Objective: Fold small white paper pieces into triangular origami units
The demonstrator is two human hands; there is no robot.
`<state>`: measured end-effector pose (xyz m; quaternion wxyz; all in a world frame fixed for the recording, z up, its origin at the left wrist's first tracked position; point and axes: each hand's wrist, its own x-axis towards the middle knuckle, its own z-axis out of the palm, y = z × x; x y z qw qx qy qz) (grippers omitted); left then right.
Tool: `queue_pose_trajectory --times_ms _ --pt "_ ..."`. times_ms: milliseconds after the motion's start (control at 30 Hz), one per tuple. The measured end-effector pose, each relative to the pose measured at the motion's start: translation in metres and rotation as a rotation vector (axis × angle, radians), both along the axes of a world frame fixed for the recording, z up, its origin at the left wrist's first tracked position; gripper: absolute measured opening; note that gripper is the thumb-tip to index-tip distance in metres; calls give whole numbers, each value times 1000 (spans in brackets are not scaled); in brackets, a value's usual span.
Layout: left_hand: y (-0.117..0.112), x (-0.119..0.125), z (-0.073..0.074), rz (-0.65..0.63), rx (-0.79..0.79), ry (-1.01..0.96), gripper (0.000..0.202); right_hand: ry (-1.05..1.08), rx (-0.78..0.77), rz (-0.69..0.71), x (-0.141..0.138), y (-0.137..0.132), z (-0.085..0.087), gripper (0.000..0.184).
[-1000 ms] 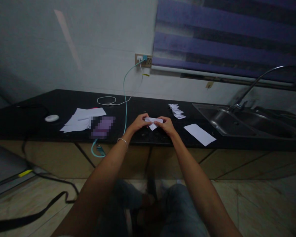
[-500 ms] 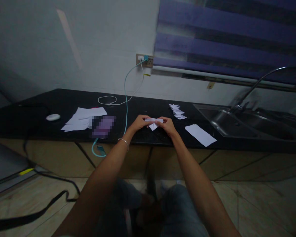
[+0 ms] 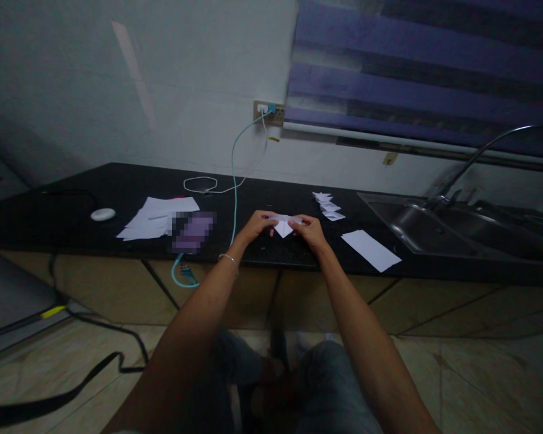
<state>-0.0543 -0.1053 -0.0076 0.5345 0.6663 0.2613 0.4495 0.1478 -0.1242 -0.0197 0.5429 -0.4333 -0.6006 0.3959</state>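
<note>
two hands (image 3: 257,225) pinch one folded paper (image 3: 284,227); perhaps four pleated pieces (image 3: 331,207) nearby

One left hand (image 3: 259,226) and one right hand (image 3: 311,230) share one folded paper (image 3: 285,227) near the bench's (image 3: 140,181) front edge. At least three overlapping folded pieces (image 3: 332,207) lie nearer the back edge; one paper rectangle (image 3: 371,250) by the front edge. Toward the left end: one white disc (image 3: 103,214) and several loose sheets (image 3: 142,223), too overlapped to count. Toward the right end: one sink (image 3: 374,206), one faucet (image 3: 468,163).
</note>
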Motion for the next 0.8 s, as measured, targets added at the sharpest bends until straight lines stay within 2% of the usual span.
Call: queue_pose_trajectory --times_ms 200,367,567,800 --pt "-1 0 2 107 -21 -23 29 57 -26 35 0 -4 4 45" --pt "-8 -1 10 205 -34 -52 26 106 -45 70 -1 -9 8 36" --pt "-12 -2 15 202 -53 -74 32 182 -61 21 -2 -6 7 36" --pt "-9 -2 10 207 4 -99 34 199 -70 26 1 -3 4 42"
